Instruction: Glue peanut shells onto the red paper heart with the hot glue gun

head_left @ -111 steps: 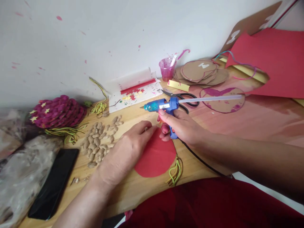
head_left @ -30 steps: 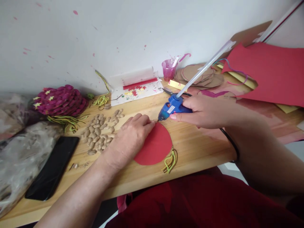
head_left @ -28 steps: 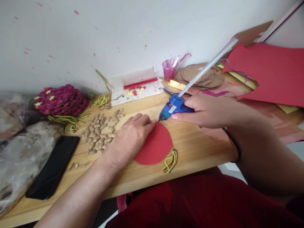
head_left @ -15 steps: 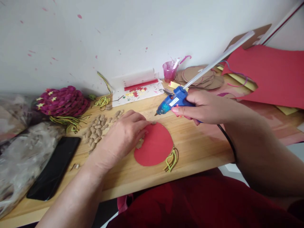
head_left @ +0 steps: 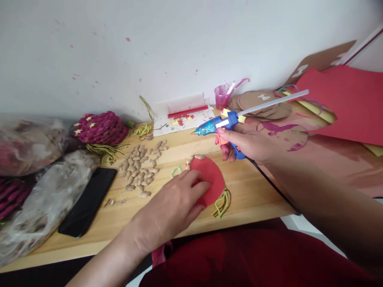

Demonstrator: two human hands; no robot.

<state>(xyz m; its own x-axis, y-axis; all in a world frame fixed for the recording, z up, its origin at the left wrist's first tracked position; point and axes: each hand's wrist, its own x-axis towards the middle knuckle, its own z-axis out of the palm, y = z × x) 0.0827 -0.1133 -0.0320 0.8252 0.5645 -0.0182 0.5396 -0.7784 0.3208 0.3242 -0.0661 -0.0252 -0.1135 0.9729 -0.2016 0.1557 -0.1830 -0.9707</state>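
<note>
We list the red paper disc (head_left: 211, 175) flat on the wooden table (head_left: 263, 191), near its front edge. Our left hand (head_left: 176, 203) lies open, fingers pressed on the disc's left half and hiding that rim. Our right hand (head_left: 248, 143) is closed round the blue glue gun (head_left: 221, 123), held beyond the disc with its nozzle pointing left, clear of the paper. Loose peanuts (head_left: 142, 169) lie to the left, with a black phone (head_left: 88, 201) farther left. Yellow-green threads (head_left: 221, 203) touch the near right rim. The pale pieces (head_left: 194, 158) on the far rim are perhaps peanuts.
</note>
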